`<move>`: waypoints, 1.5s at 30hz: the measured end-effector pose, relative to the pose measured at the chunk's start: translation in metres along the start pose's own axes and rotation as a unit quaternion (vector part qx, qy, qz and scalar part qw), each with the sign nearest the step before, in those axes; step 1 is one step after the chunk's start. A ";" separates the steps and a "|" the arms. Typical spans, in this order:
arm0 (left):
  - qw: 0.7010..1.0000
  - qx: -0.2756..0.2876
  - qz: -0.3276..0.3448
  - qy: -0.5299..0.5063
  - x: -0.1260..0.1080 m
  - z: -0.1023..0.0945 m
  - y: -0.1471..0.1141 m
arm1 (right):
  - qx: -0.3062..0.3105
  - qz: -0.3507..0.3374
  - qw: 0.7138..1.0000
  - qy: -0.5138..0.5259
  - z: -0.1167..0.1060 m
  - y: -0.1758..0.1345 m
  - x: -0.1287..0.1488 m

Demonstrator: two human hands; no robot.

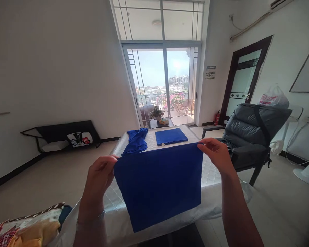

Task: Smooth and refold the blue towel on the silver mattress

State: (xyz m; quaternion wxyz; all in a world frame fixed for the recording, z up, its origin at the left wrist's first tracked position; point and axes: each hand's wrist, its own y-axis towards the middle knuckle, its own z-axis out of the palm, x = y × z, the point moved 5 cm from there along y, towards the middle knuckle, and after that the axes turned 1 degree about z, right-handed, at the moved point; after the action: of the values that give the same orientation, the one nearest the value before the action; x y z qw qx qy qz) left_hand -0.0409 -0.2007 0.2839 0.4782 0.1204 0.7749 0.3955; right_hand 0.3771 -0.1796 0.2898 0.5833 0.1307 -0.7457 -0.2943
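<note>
A blue cloth (161, 185), shaped like a flat rectangle, hangs spread out between my two hands over the near part of the table. My left hand (99, 176) pinches its upper left corner. At the upper right corner, the fingers of my right hand (217, 154) are closed on the same cloth. Beyond it, a neatly folded blue cloth (171, 136) with a small pale tag lies flat on the table. To the left of that sits a crumpled blue cloth (136, 142).
The table (212, 188) has a pale quilted cover under clear plastic. A grey recliner (249, 133) stands close on the right. Patterned fabrics (28, 226) lie at the lower left. A potted plant (157, 113) and a sliding glass door (167, 85) are behind the table.
</note>
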 end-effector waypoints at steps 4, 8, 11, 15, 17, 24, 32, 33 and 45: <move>0.991 0.060 -0.062 -0.099 0.018 -0.002 -0.002 | -0.009 -0.002 1.000 0.003 0.004 -0.002 0.003; 0.997 0.076 -0.022 -0.023 0.014 -0.001 -0.003 | -0.005 -0.006 1.000 -0.004 0.007 0.000 -0.008; 0.994 0.094 0.039 0.037 0.002 0.006 -0.003 | 0.007 0.000 1.000 -0.018 0.009 0.002 -0.016; 0.987 0.099 0.091 0.087 -0.006 0.015 -0.002 | 0.016 0.011 0.998 -0.055 0.014 0.003 -0.020; 0.986 0.096 0.089 0.107 -0.004 0.017 -0.002 | 0.019 0.019 0.998 -0.058 0.018 0.005 -0.022; 0.978 0.085 0.110 0.153 0.010 0.022 -0.002 | 0.033 0.078 0.996 0.006 0.032 0.008 -0.039; 0.981 0.041 0.111 0.155 0.024 0.026 -0.007 | 0.025 0.101 0.992 0.072 0.036 0.010 -0.053; 0.983 0.038 0.099 0.153 0.028 0.026 -0.007 | 0.021 0.100 0.992 0.074 0.036 0.011 -0.054; 0.995 -0.024 -0.031 0.094 0.037 0.025 -0.017 | 0.013 0.072 0.997 0.009 0.027 0.000 -0.049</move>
State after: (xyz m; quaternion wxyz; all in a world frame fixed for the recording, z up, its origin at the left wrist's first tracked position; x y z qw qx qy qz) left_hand -0.0360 -0.1789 0.2417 0.4178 0.0472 0.8101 0.4087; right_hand 0.3653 -0.1456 0.2466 0.6079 0.0868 -0.7516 -0.2409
